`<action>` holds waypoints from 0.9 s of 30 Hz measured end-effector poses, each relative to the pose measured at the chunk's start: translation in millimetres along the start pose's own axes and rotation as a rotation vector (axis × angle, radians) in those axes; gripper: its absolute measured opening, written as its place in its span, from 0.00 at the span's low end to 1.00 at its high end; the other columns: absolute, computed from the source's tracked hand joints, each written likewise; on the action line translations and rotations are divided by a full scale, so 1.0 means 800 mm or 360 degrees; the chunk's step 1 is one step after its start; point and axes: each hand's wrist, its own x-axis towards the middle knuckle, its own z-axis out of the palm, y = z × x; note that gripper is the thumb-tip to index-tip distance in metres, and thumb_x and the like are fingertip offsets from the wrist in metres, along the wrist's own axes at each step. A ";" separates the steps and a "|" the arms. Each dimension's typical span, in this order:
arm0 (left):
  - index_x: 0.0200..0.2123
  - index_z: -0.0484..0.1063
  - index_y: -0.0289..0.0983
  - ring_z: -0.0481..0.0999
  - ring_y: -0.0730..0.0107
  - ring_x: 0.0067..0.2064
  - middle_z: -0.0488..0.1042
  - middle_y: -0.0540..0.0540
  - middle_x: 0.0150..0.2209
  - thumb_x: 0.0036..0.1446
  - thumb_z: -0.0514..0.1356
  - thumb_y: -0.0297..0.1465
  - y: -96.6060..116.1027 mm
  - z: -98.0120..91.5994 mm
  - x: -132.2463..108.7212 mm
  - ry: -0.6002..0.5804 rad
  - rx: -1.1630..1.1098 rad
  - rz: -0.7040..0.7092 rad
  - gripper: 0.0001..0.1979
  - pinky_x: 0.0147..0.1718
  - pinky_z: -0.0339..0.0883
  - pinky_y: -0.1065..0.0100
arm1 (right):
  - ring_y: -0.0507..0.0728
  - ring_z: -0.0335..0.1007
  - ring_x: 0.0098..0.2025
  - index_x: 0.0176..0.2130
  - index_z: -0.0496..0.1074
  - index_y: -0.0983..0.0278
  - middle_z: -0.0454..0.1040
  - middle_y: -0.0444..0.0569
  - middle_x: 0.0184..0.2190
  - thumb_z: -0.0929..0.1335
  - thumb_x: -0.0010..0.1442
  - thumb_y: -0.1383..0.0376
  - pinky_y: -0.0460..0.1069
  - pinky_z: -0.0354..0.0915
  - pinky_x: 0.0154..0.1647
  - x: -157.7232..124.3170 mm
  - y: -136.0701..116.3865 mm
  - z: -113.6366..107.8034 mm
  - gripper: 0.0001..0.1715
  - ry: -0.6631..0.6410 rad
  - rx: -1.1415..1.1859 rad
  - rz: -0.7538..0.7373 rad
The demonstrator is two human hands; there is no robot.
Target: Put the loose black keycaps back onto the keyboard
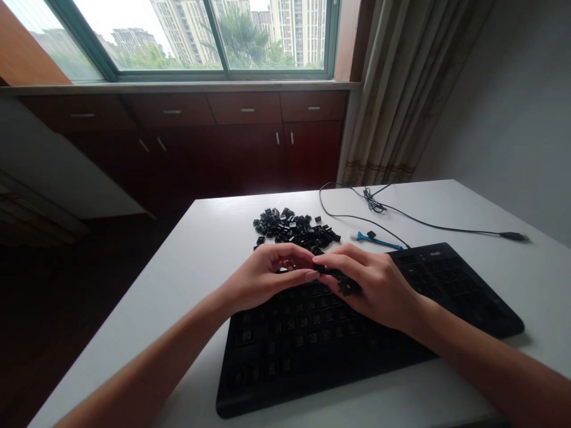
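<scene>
My left hand (263,278) and my right hand (379,284) meet above the back part of a black keyboard (307,351), fingertips closed together on a small black keycap (319,268). Fingers cover most of that keycap. More dark keycaps (348,288) show against the palm side of my right hand, partly hidden by its fingers. Bare key sockets fill the keyboard where I can see it. Just beyond my hands lies a heap of loose black keycaps (292,229).
Right of the heap, a blue-handled brush (378,240) lies behind the keyboard, with a single keycap (372,234) beside it. A black cable (428,226) crosses the back of the white table (178,261). Cabinets (241,154) stand under the window beyond.
</scene>
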 end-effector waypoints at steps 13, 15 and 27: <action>0.49 0.80 0.39 0.82 0.60 0.48 0.83 0.43 0.46 0.60 0.67 0.41 0.001 0.002 0.001 0.0035 0.0074 -0.0082 0.17 0.47 0.76 0.64 | 0.53 0.77 0.41 0.53 0.75 0.58 0.78 0.48 0.47 0.69 0.66 0.69 0.49 0.73 0.43 0.003 0.014 -0.019 0.17 0.0064 -0.0155 0.0121; 0.48 0.80 0.39 0.82 0.62 0.47 0.83 0.44 0.45 0.61 0.67 0.41 0.002 0.002 0.001 0.0055 0.0075 -0.0091 0.16 0.46 0.76 0.66 | 0.54 0.78 0.42 0.51 0.76 0.58 0.79 0.46 0.46 0.69 0.66 0.66 0.50 0.73 0.46 0.005 0.026 -0.031 0.13 0.0110 -0.0265 0.0248; 0.48 0.78 0.36 0.79 0.62 0.46 0.80 0.42 0.45 0.59 0.67 0.43 -0.008 -0.054 0.005 0.0917 0.0358 0.0137 0.19 0.45 0.75 0.64 | 0.58 0.77 0.40 0.41 0.80 0.59 0.79 0.47 0.43 0.71 0.65 0.59 0.53 0.72 0.42 0.001 0.080 -0.052 0.08 -0.0180 -0.0575 0.0604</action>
